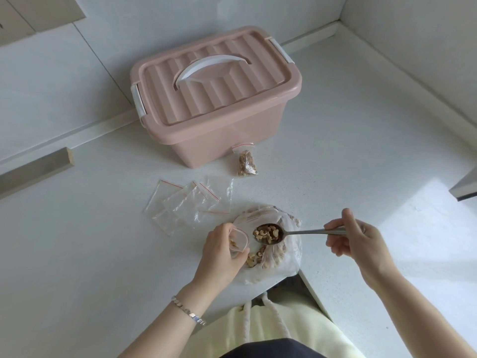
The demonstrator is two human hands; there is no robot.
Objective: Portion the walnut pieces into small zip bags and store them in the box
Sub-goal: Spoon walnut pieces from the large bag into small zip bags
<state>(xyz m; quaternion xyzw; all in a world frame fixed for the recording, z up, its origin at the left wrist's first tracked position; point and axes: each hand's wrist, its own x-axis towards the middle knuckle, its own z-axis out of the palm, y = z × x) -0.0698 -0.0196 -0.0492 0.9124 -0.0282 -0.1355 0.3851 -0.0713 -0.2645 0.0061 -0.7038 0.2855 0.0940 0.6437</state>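
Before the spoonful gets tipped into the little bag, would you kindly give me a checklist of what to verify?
1. Small clear zip bag mouth held open by the left hand: ok.
2. Metal spoon level in the right hand, walnut pieces loaded on it: ok.
3. Spoon bowl over that bag's mouth: not ok, it is beside it.
4. Large clear plastic bag underneath to catch spills: ok.
5. Pink plastic storage box open for storing: not ok, lid on.
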